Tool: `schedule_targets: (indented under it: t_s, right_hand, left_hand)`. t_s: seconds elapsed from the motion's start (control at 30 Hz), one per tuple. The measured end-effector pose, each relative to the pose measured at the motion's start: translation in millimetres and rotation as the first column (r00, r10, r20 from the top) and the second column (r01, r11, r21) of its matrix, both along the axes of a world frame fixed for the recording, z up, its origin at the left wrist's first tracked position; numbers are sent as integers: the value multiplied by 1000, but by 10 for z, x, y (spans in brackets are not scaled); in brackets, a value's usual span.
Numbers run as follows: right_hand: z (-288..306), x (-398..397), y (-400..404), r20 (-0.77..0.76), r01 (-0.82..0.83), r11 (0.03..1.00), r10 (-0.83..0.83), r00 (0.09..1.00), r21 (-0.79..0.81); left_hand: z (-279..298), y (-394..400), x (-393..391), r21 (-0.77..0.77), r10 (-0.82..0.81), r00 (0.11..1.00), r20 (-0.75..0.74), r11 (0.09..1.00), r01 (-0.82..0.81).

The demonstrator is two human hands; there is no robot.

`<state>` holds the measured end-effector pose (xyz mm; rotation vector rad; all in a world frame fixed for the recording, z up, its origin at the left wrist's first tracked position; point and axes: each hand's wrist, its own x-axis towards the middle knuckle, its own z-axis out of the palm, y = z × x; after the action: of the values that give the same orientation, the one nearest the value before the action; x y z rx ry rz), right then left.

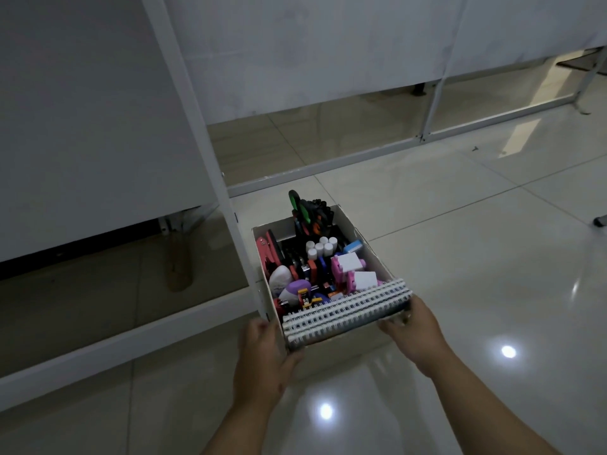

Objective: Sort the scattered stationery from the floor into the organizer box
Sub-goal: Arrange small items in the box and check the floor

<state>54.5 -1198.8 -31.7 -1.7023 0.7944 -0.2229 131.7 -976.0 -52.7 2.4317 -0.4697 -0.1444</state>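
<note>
Now both hands, left hand (262,356) and right hand (414,330), fingers clamped on organizer box (368,254) crammed with stationery (328,267).

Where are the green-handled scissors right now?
In the head view the green-handled scissors stand upright at the far end of the organizer box, beside dark pens, above centre, close to the white frame post.

Glossy pale floor tiles (460,257) reflect ceiling lights beside white-framed partitions (184,77).
</note>
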Motion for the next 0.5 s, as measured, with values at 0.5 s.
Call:
schedule_targets:
  t_s: [0.5]
  right_hand:
    - [-220, 853, -20, 0, 3, 988, -3, 1000, -157]
  left_hand:
    - [141, 13, 725, 518, 103, 980, 170, 837, -177]
